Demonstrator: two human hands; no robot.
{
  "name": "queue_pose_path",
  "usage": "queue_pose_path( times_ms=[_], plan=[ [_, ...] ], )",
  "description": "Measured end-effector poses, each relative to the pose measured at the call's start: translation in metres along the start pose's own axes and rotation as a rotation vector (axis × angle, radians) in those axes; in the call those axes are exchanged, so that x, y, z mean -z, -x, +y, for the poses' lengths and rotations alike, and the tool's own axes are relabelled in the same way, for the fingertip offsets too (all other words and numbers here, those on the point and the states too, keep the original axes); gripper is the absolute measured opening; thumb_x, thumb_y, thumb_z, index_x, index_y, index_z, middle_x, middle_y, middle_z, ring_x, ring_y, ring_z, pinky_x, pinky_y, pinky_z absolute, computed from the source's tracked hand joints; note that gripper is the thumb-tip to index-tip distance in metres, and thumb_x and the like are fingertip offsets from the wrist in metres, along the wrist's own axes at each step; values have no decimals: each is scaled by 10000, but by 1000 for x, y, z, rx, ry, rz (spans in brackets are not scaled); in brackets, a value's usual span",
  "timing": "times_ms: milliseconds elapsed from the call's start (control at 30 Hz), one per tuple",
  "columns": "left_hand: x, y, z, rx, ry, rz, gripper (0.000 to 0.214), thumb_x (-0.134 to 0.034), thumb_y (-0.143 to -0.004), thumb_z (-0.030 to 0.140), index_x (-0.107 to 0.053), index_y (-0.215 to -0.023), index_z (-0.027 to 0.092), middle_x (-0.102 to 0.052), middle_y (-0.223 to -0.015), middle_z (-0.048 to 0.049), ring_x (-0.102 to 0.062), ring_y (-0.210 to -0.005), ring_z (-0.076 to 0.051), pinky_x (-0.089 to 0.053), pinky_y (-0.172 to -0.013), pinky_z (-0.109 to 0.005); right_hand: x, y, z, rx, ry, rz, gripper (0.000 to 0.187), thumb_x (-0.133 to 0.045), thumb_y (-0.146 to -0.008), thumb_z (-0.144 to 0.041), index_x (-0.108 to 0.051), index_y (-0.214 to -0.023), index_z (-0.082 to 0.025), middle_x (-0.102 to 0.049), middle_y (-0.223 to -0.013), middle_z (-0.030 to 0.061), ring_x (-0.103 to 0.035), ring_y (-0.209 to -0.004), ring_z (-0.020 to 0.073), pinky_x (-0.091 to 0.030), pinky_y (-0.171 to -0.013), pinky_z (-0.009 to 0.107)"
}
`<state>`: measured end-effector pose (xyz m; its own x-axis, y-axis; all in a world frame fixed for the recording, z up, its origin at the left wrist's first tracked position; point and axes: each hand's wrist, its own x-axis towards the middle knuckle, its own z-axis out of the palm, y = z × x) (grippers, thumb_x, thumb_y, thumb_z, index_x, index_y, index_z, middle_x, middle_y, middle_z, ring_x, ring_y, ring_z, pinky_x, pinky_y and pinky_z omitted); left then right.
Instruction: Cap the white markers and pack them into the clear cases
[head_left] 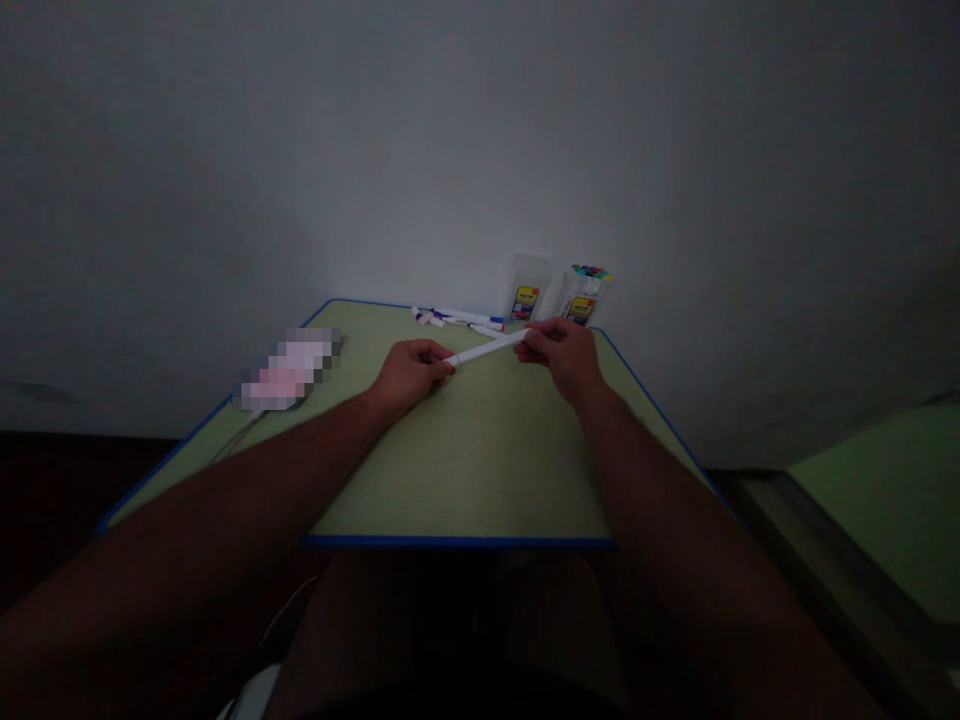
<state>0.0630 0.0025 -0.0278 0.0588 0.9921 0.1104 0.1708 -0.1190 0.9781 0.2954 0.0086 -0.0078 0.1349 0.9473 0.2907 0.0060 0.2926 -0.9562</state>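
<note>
A slim white marker pen [486, 350] is stretched between my two hands above the table, its right end a little higher than its left. My left hand [411, 374] pinches the left end between thumb and fingers. At the other end, the fingertips of my right hand [564, 354] are closed on the pen. Just behind lie several white pens [469, 317], some with blue or red ends, in a loose row near the table's back edge. My fingers hide both tips of the held pen.
The table [480, 480] has a blue rim and stands against a grey wall [420, 150]. At its back right are a clear plastic case [529, 275] and another case [581, 295] full of colour-capped markers. A blurred-out device [289, 370] with a cable [236, 438] lies at left.
</note>
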Motion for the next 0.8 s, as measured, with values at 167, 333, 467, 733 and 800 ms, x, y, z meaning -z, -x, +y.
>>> queue_pose_path(
  times_ms=[167,333,467,733,800],
  plan=[
    [-1,-1,-3,7,33,-43,92,-718,-636,157,-701,-726,153,-607,-538,-3,-475,-446,-100,-325,-455,-241,0,0,-1,2,-9,-6,191,-795,-731,-263,-638,-790,-171,-700,-704,21,-711,-634,157,-645,-648,319],
    [2,-7,-9,5,84,-57,124,-722,-616,177,-708,-738,156,-614,-566,-5,-489,-472,-99,-339,-474,-236,0,-1,3,-7,8,-3,235,-800,-710,-309,-626,-798,-177,-693,-691,12,-704,-620,155,-635,-625,312],
    [7,-12,-9,-52,143,6,182,-735,-622,236,-720,-785,156,-621,-597,5,-509,-509,-99,-383,-510,-233,-2,-4,9,-35,62,-34,244,-796,-670,-303,-599,-749,-184,-663,-619,-5,-669,-552,147,-605,-559,297],
    [7,-12,-3,-44,132,32,223,-743,-622,249,-727,-821,150,-622,-614,11,-520,-523,-100,-389,-526,-234,0,-3,16,136,462,-122,176,-768,-660,-299,-723,-788,-187,-641,-608,-22,-565,-517,116,-473,-516,252],
    [7,-12,-3,-45,126,25,230,-746,-627,248,-729,-835,150,-620,-611,12,-522,-525,-102,-387,-527,-235,0,-2,15,182,549,-123,166,-778,-654,-292,-745,-787,-198,-655,-626,-22,-571,-561,124,-469,-564,262]
  ],
)
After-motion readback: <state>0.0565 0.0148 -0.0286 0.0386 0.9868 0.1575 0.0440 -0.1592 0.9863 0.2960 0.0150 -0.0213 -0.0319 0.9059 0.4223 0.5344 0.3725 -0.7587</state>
